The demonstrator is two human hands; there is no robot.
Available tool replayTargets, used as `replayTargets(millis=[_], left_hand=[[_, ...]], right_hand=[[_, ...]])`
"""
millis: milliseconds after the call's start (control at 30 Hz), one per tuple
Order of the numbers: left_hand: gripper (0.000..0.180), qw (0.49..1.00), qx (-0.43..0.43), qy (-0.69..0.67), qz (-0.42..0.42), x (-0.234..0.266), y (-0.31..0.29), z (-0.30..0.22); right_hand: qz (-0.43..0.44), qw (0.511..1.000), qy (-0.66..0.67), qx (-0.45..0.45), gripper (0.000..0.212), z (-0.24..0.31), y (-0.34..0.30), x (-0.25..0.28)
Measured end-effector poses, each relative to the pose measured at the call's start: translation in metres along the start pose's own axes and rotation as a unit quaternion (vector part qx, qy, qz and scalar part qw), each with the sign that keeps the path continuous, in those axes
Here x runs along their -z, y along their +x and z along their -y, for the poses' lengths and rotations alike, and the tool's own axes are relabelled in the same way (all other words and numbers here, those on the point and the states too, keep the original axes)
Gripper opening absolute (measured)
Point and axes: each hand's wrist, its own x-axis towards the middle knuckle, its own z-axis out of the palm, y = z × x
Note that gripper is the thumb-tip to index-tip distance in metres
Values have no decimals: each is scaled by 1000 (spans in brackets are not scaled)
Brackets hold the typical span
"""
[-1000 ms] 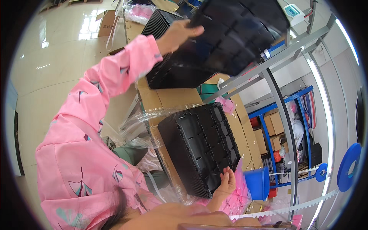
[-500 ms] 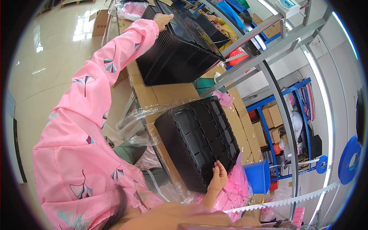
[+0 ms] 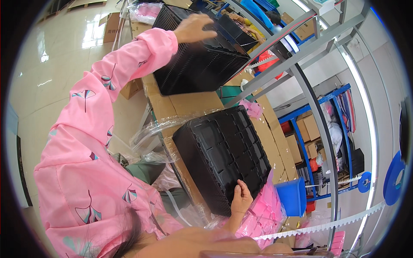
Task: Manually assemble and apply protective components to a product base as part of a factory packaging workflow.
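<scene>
Two stacks of black plastic trays rest on the cardboard-covered table. Over the far tray stack (image 3: 189, 69) hangs my left hand (image 3: 194, 28), fingers spread and slightly blurred, with nothing in it. My right hand (image 3: 241, 198) is at the near-right edge of the near tray stack (image 3: 228, 150). Its fingers are stretched out against or just over the top tray, and I see nothing held in them. The top tray of the near stack shows several shallow rectangular pockets, with no contents visible in them.
Pink pieces (image 3: 264, 210) lie right of the near stack, beside a blue bin (image 3: 290, 198). Clear plastic film (image 3: 157, 131) drapes over the table's left edge. A grey metal frame (image 3: 275, 71) rises along the right. Farther off, another person's hands (image 3: 241, 21) work at a black tray.
My left hand has come off the far stack's upper edge and moved right over it, its fingers opening. My right hand's fingers have straightened and shifted slightly left.
</scene>
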Motion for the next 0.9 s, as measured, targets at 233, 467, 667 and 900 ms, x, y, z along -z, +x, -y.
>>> replayTargets(millis=[233, 467, 667, 900], left_hand=[[35, 985, -99, -60, 130, -8, -22, -16], [29, 981, -137, -62, 126, 14, -26, 5], [29, 976, -146, -97, 132, 13, -27, 5], [29, 971, -153, -110, 145, 1, -24, 13]], right_hand=[[-8, 997, -59, 53, 18, 5, -1, -3], [-7, 994, -92, 61, 18, 11, -3, -4], [-4, 991, -110, 75, 18, 8, -5, -4], [-4, 988, -136, 77, 18, 11, -4, -5]])
